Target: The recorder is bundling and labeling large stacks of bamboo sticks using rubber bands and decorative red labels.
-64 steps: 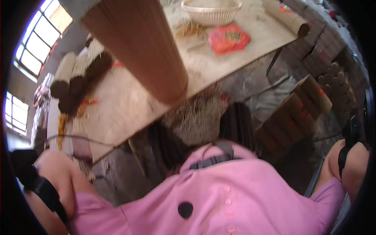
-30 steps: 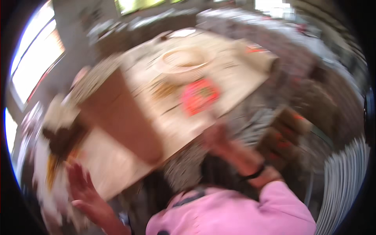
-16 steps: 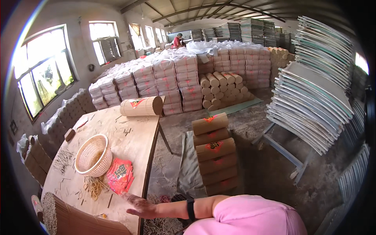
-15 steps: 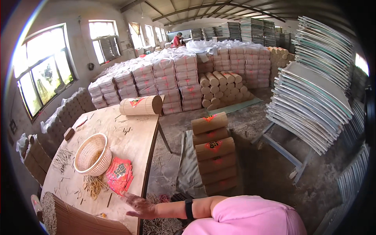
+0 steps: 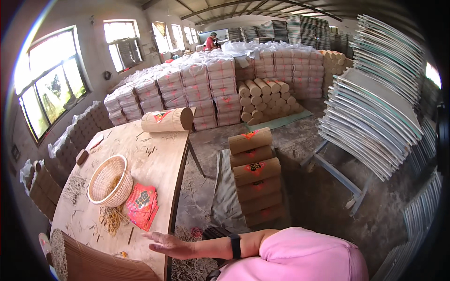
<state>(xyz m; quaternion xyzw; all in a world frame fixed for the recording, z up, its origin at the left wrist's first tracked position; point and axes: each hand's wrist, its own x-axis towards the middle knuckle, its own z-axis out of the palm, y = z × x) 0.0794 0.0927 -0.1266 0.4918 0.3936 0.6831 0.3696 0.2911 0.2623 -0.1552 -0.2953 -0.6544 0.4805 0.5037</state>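
Our right hand (image 5: 172, 246) reaches in over the near right edge of the worktop (image 5: 157, 171), its fingers (image 5: 154, 238) stretched out and slightly parted around nothing we can see. Whether it touches the wood, we cannot tell. Our left hand is outside the view, so we cannot tell how its fingers stand.

Just beyond the right fingertips lie the red paper labels (image 5: 142, 203), overlapping in a loose pile near that edge. Beside them we have a pale woven basket (image 5: 123, 193), with a tangle of tan bands (image 5: 111, 220) below it. A large stick roll (image 5: 105, 262) fills the lower left corner, its packed stick ends facing left.

At the far end of the worktop rests another roll (image 5: 166, 121) bearing a red label. To the right, on the floor, we see a stack of brown rolls (image 5: 258, 192) beside a grey cloth (image 5: 222, 189). Farther off stand wrapped bundles (image 5: 187, 86), a tall pile of screens (image 5: 372, 126) and a co-worker (image 5: 210, 43) in red.
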